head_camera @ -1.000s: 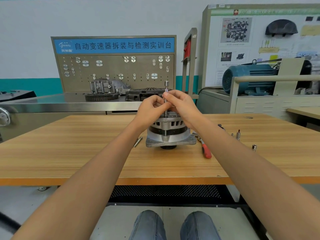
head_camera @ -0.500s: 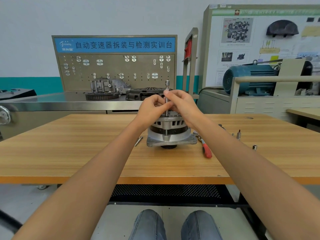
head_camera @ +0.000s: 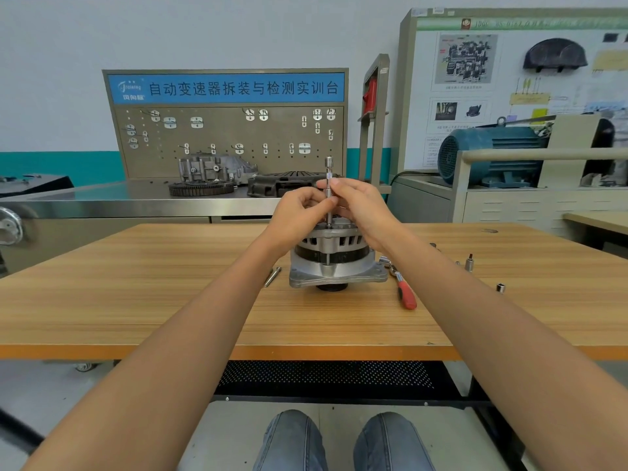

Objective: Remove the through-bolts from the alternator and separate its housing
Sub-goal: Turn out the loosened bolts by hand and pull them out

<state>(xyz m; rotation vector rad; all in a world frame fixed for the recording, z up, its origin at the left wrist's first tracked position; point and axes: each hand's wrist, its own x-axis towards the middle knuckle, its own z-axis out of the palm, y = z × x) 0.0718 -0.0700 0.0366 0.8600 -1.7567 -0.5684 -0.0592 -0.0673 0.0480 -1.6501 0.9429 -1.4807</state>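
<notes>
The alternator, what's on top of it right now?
Both hands pinch an upright extension bar standing on the alternator; they cover its top face and the other bolts.

Wooden table (head_camera: 170,300) under alternator (head_camera: 334,263), red-handled ratchet (head_camera: 406,294), loose sockets (head_camera: 500,287).

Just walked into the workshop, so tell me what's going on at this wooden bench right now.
A person is working on an alternator standing on the wooden table. Both hands, left hand and right hand, pinch a slim upright extension bar seated on a through-bolt. A red-handled ratchet and loose sockets lie to the right.
</notes>
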